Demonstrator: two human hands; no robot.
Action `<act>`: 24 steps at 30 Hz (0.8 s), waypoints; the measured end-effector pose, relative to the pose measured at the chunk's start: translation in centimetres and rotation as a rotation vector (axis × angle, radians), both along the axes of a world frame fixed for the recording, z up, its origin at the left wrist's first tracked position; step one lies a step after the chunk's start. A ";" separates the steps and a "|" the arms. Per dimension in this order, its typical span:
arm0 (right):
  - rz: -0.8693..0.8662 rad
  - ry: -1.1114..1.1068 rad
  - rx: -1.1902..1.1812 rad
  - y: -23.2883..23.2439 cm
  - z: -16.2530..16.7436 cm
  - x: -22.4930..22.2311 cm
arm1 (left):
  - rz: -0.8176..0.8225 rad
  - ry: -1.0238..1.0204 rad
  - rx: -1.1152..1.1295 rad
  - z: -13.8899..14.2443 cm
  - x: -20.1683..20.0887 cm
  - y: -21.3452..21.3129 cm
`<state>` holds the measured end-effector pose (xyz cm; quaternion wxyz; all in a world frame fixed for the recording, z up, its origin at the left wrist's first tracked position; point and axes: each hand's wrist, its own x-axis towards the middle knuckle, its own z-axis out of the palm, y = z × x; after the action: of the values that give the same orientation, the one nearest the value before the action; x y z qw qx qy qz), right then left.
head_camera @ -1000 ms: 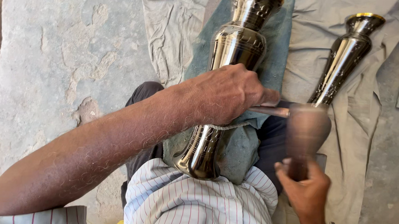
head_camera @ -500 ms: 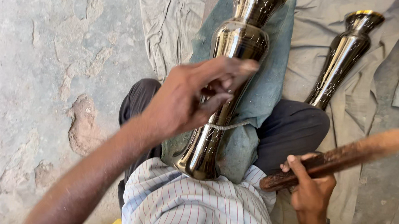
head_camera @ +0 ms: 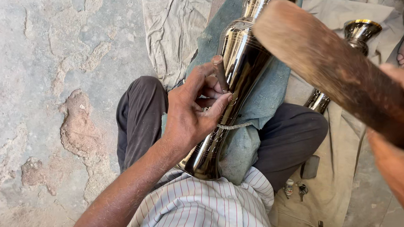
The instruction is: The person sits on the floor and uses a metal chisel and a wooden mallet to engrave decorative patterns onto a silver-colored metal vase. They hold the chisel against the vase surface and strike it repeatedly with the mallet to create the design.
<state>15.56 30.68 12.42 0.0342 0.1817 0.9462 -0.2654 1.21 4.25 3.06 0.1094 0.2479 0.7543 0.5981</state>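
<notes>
A person's right hand [head_camera: 397, 154] grips a raised wooden mallet [head_camera: 335, 71] close to the camera. The left hand [head_camera: 195, 111] pinches a small punch [head_camera: 220, 73] against a shiny metal vase [head_camera: 233, 83] lying on teal cloth [head_camera: 264, 98] across the lap. Beyond, a second vase [head_camera: 355, 38] rests on beige fabric [head_camera: 326, 178].

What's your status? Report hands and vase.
Left hand pinches punch against vase. Right hand holds mallet raised. Vase on lap, nothing blocking.

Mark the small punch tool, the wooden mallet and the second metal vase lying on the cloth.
punch tool [head_camera: 220, 72], head view, upper shaft.
wooden mallet [head_camera: 322, 59], head view, broad head.
second metal vase [head_camera: 361, 30], head view, flared mouth.
</notes>
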 end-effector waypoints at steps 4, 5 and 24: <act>0.125 0.033 0.098 -0.5 2.2 -2.4 | 0.009 0.023 -0.015 0.1 0.5 0.0; 0.146 0.033 0.112 -0.8 2.6 -2.9 | 0.013 0.030 -0.019 0.1 0.6 0.1; 0.120 0.060 0.438 -3.0 5.7 -1.8 | 0.221 0.196 0.135 0.2 2.4 0.3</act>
<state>13.75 27.73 18.13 -0.0185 0.1200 0.9910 -0.0563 3.57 4.50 3.26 -0.0483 0.2273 0.7420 0.6288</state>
